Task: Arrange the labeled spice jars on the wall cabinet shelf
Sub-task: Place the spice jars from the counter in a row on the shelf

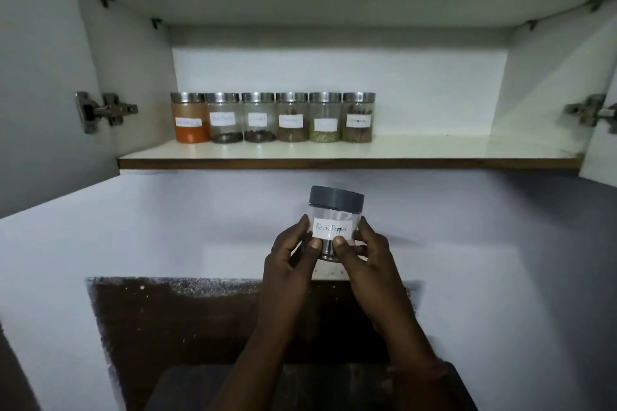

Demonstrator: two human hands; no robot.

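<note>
Both hands [329,264] hold black pepper jar [335,222] below shelf [434,152].

Both hands [329,257] raised, fingers curled.

Grey-lidded clear jar [335,210], white label [332,228]; orange-filled shelf jar [190,118]

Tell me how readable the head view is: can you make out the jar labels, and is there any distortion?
Head view: dim overall; the held jar's label reads "Black Pepper" sharply; labels on the shelf jars are too blurred to read; wide-angle bowing at the cabinet doors.
</note>
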